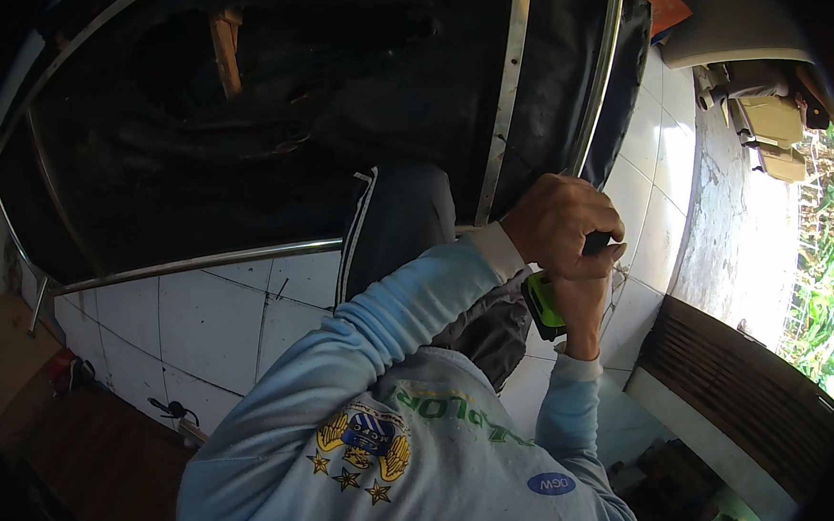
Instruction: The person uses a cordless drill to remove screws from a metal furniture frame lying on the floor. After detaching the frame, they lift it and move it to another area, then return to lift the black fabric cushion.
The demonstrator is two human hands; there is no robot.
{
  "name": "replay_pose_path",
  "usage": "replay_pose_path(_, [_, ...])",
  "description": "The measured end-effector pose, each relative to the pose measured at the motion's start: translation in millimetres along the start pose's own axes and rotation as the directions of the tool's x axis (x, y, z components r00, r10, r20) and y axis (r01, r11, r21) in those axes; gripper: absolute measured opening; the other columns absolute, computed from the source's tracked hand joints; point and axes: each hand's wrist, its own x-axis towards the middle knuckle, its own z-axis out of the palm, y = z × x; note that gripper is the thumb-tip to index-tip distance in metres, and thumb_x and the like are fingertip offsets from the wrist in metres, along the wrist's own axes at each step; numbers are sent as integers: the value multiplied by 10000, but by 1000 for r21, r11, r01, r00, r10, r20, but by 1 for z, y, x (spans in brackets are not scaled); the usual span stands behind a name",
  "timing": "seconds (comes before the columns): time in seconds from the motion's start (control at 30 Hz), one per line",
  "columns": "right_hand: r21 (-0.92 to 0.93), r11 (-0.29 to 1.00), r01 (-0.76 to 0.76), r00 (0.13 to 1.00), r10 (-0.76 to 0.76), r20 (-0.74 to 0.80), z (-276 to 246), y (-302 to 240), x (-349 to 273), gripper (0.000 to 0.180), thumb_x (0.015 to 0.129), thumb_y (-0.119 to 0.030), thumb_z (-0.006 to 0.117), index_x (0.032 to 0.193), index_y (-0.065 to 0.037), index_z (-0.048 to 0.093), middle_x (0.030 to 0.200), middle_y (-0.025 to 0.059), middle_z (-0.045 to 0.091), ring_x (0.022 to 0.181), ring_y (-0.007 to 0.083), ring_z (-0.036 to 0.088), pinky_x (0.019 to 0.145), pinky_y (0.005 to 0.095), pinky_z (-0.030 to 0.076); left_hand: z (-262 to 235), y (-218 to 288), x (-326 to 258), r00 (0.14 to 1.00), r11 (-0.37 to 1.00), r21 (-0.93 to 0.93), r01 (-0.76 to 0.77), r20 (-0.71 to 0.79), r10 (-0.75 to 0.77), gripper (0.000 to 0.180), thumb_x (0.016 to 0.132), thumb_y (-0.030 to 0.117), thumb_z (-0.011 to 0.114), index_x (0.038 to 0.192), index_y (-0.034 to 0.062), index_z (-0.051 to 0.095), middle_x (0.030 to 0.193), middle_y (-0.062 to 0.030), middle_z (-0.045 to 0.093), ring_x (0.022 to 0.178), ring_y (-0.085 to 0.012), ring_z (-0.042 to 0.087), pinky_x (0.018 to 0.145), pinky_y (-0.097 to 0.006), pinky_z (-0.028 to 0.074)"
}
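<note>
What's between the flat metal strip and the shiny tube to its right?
In the head view, black covering fills the stretch between strip and tube; the left hand overlaps its lower end.

Markings are located on the front of the light blue-grey shirt (259,495). Green lettering (433,408), partly lost in folds, lies nearest the front edge. A winged yellow-and-blue crest (368,435), bearing small letters, adjoins three yellow stars (347,480). A blue oval label (551,483) with pale letters sits toward the right sleeve (571,409).
</note>
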Motion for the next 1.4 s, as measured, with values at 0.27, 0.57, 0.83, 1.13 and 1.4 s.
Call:
replay_pose_path(0.27, [-24,1000,-7,991,3,-137,12,-17,-9,569,800,-95,690,1283,93,455,1219,202,609,1155,331,611,965,440,470,5,-1,0,1000,1000,3,1,28,-1,113,714,203,768,768,121,711,777,-20,718,723,-231,713,693,-355,569])
replay_pose_path(0.57, [-37,994,102,966,-90,243,-2,43,-3,470,849,-127,693,1272,21,550,1255,180,590,1149,318,599,977,439,463,4,2,-4,1000,1000,3,-19,7,19,105,725,213,759,759,126,711,769,-24,718,713,-231,709,688,-356,563])
replay_pose_path(0.83, [-28,997,72,975,-64,213,7,48,2,350,861,-126,685,1175,-4,593,1105,160,645,1055,307,635,862,453,496,4,3,-3,1000,1000,-6,8,28,-8,94,720,209,745,741,127,701,763,-15,714,709,-228,704,691,-355,561])
replay_pose_path(1.13, [-52,985,164,973,-153,171,9,59,7,327,894,-104,644,1201,-4,589,1119,151,650,1047,296,644,869,435,503,5,2,1,1000,1000,2,7,21,-7,72,721,190,738,738,131,699,757,-5,711,697,-220,701,678,-350,561])
replay_pose_path(1.4, [41,993,109,981,-114,158,7,48,7,290,908,-149,640,1157,-3,615,1075,136,659,1032,271,649,853,423,506,5,3,3,1000,1000,-7,18,18,-18,63,720,182,732,739,129,702,750,-5,713,689,-225,702,679,-352,563])
